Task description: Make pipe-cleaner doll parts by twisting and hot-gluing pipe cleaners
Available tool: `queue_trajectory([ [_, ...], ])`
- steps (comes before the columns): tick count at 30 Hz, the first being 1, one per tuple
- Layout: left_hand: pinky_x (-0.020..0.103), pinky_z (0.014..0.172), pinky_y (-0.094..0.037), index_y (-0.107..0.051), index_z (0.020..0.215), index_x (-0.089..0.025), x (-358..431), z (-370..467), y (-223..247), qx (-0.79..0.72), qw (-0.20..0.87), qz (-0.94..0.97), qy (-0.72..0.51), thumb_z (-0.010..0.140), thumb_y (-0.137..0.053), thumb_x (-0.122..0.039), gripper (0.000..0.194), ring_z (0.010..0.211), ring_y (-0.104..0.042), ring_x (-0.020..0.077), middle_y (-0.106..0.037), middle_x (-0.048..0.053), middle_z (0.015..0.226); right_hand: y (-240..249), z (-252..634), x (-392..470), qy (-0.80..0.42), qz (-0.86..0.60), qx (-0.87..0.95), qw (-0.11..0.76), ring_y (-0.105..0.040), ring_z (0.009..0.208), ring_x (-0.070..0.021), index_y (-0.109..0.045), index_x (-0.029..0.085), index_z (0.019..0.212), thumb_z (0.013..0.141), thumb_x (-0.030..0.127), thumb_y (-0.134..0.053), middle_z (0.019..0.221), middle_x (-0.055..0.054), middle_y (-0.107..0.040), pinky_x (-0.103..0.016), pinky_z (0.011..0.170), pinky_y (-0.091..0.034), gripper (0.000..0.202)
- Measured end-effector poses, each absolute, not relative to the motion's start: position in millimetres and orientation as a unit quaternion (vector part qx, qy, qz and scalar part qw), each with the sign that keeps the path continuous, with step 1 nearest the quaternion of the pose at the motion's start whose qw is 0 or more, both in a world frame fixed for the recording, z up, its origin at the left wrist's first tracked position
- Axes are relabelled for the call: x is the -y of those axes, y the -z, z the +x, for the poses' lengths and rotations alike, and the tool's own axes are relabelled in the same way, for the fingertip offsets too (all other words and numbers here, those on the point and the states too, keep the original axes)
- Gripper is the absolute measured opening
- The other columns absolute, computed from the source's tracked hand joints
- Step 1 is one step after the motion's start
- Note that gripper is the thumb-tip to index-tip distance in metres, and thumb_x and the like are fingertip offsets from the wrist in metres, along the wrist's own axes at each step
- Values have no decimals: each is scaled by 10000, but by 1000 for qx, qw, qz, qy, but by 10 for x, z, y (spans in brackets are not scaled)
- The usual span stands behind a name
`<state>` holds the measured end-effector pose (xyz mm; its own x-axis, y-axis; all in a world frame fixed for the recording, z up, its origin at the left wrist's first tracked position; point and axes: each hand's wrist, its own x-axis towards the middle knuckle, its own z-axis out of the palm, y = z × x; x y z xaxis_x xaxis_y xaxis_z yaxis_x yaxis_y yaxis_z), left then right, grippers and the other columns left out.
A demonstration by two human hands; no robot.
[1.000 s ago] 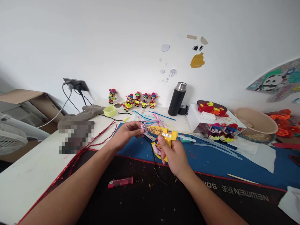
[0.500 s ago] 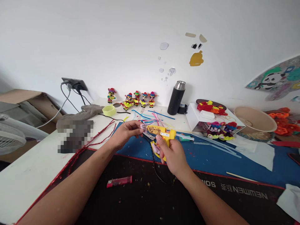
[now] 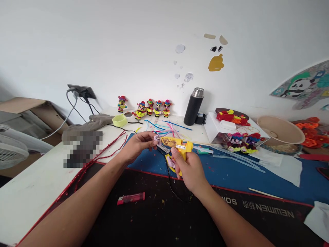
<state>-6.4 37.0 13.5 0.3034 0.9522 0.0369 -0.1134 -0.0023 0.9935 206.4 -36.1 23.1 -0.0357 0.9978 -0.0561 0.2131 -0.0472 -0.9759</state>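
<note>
My right hand point(image 3: 189, 168) is wrapped round the handle of a yellow hot glue gun point(image 3: 184, 146), whose stained nozzle end points left. My left hand point(image 3: 138, 146) pinches a small pale lilac piece point(image 3: 156, 138) between thumb and fingers, right at the nozzle tip. Whether the nozzle touches it, I cannot tell. Below the gun lie a pair of scissors point(image 3: 163, 149), partly covered, and another pale lilac piece point(image 3: 170, 162) near my right fingers. A black cord point(image 3: 169, 183) hangs under the gun over the mat.
A red lighter point(image 3: 131, 198) lies on the black mat point(image 3: 144, 226). Pipe cleaners point(image 3: 169, 128), small figures point(image 3: 141, 110) and a black thermos point(image 3: 194, 107) stand or lie behind. Right are a white box point(image 3: 212, 128), clear glue sticks point(image 3: 239, 159) and a bowl point(image 3: 280, 132).
Both hands keep almost the same pose, with the lilac piece held at the glue gun's nozzle. The whole view has shifted very slightly.
</note>
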Motion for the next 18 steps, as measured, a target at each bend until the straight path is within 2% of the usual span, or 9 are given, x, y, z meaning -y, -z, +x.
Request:
queue_trajectory([
  [18, 259, 621, -470, -770, 889, -164, -362, -72, -140, -382, 586, 556, -450, 721, -928, -345, 293, 694, -638, 150, -724, 28, 806, -203, 2079, 354, -457, -556, 548, 427, -494, 369, -136, -488, 242, 512, 890, 819, -538, 387, 9, -476, -268, 435, -414, 692],
])
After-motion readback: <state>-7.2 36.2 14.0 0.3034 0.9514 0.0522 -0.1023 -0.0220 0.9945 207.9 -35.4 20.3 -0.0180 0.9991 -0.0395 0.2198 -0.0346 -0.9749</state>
